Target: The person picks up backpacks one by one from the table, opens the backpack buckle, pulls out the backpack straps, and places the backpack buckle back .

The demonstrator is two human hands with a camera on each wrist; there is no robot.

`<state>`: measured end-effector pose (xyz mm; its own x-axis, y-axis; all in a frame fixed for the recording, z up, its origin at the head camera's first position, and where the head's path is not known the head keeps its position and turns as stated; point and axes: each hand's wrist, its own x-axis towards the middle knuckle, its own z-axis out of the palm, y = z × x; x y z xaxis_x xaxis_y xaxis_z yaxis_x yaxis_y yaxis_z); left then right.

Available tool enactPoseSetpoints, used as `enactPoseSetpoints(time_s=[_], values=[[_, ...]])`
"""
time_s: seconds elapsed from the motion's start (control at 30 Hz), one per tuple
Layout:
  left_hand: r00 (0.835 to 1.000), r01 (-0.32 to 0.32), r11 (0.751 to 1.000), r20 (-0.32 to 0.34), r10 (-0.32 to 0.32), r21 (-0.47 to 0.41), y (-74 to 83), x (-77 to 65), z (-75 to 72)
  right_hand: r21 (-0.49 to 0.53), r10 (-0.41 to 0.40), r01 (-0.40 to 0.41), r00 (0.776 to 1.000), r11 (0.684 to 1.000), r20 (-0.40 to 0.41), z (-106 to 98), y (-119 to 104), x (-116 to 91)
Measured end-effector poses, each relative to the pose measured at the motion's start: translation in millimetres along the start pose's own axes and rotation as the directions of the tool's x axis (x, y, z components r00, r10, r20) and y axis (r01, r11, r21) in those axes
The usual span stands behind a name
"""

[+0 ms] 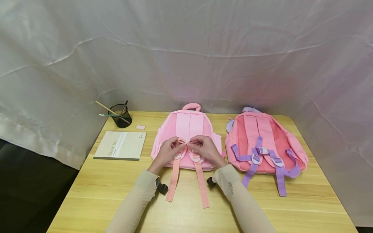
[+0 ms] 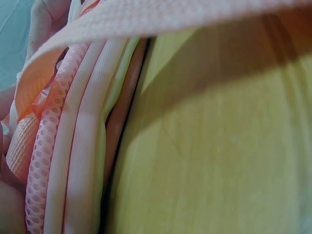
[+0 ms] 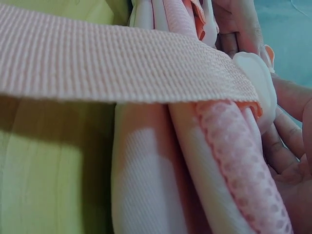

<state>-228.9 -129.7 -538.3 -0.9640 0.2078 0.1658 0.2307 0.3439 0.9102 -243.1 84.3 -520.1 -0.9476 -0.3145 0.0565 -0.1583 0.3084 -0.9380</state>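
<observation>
A light pink backpack [image 1: 182, 120] lies on the table with its strap side up. Over its lower middle, the fingertips of my left hand [image 1: 168, 150] and right hand [image 1: 206, 149] meet. Each pinches an end of a short peach strap [image 1: 181, 140], and something small and white shows between them; I cannot tell whether its halves are joined. Two loose peach webbing tails [image 1: 174, 181] hang toward the front from white sliders [image 1: 196, 158]. In the right wrist view one tail [image 3: 122, 63] runs from its white slider [image 3: 258, 85] past the fingers [image 3: 282, 136].
Right of it lies a coral pink backpack [image 1: 279, 129] with purple straps [image 1: 281, 181] and a white buckle [image 1: 263, 150]. At left are a notebook [image 1: 120, 145], a pink eraser [image 1: 140, 127] and a black mesh cup [image 1: 122, 121] with pencils. Grey cloth [image 1: 186, 74] hangs behind the table.
</observation>
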Motion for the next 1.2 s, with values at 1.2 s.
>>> enactPoseSetpoints(time_s=[1.2], values=[[1.0, -0.019, 1.0, 0.014, 0.019, 0.022, 0.3, 1.2, -0.7, 0.02, -0.027, 0.026, 0.999, 0.999, 0.019, -4.2, -2.7, 3.6]])
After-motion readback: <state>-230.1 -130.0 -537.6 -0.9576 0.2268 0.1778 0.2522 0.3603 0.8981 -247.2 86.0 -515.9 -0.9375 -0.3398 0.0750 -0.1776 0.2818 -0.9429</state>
